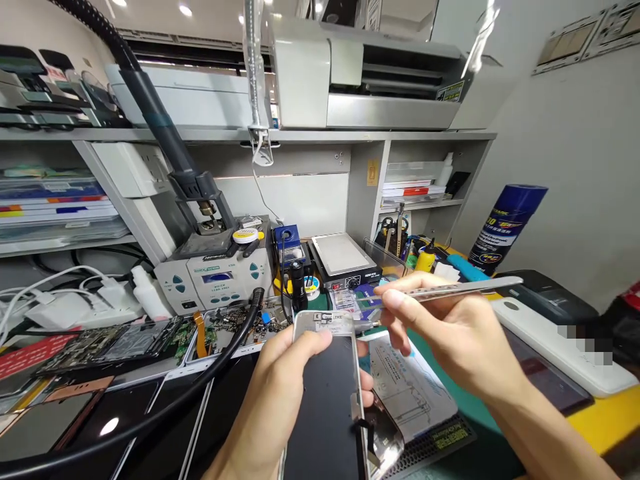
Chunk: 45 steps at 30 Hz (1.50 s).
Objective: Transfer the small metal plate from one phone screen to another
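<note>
In the head view my left hand [285,380] is closed round a phone screen panel [327,400] with a dark back and a light frame, its thumb on the clear top edge. A small black flex hangs off the panel's right side. My right hand [450,333] grips metal tweezers [465,288] above and to the right of the panel, their tips pointing left near the panel's top. Beneath the panel's right side lies a shiny phone part [387,427], partly hidden. Beside it is a printed repair mat or plate [410,387].
A rework station [215,277] stands behind to the left, its black hose [220,373] crossing the left foreground over phone screens [150,400]. A heating plate [343,257] sits behind the hands. A blue spray can [510,227] and a white device [565,347] are on the right.
</note>
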{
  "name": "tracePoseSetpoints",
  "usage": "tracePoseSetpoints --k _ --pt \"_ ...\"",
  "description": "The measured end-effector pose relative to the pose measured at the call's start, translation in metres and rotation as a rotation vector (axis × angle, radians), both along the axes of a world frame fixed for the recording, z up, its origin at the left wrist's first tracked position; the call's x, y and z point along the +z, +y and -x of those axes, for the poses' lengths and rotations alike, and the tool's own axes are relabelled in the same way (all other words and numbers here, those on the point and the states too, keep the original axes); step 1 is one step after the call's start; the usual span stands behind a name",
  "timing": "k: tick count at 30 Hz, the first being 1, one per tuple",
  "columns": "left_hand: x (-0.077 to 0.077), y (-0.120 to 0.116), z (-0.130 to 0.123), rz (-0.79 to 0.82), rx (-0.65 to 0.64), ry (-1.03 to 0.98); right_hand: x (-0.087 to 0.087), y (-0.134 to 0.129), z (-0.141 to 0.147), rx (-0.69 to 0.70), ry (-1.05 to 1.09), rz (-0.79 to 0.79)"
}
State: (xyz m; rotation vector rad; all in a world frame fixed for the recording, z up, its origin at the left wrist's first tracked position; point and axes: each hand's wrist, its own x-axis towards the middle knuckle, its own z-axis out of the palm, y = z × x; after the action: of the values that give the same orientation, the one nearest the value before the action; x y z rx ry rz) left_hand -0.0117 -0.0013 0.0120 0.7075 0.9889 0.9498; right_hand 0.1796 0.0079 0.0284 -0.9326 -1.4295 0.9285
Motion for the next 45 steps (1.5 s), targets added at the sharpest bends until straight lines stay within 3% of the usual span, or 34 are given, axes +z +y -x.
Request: tracePoseSetpoints --k 2,4,10,13,18,26,33,45 --pt "0.0 0.001 -0.001 0.007 0.019 0.018 -0.003 0.001 0.001 -0.122 -0.079 -0.103" --pt "-0.001 0.001 -0.002 0.006 0.024 0.041 -0.004 0.001 0.001 -0.14 -0.1 -0.114" --pt "0.003 -0.004 -0.004 -0.036 0.015 0.09 -0.001 0.003 -0.003 0.144 0.141 0.112" --pt "0.012 -0.01 -0.008 -0.062 0.049 0.153 -0.004 0.0 -0.006 0.196 0.195 0.166" --pt "0.022 -0.015 -0.011 -0.054 0.029 0.154 -0.015 -0.006 -0.009 0.067 0.085 0.043" --pt "0.02 -0.017 -0.009 -0.058 0.001 0.139 -0.013 -0.009 -0.004 0.016 -0.141 -0.174" --pt "0.019 -0.022 -0.014 -0.105 0.079 0.116 -0.014 -0.014 0.002 -0.113 -0.147 -0.212" --pt "0.02 -0.024 -0.012 -0.094 0.054 0.096 -0.015 -0.013 0.0 -0.1 -0.202 -0.274"
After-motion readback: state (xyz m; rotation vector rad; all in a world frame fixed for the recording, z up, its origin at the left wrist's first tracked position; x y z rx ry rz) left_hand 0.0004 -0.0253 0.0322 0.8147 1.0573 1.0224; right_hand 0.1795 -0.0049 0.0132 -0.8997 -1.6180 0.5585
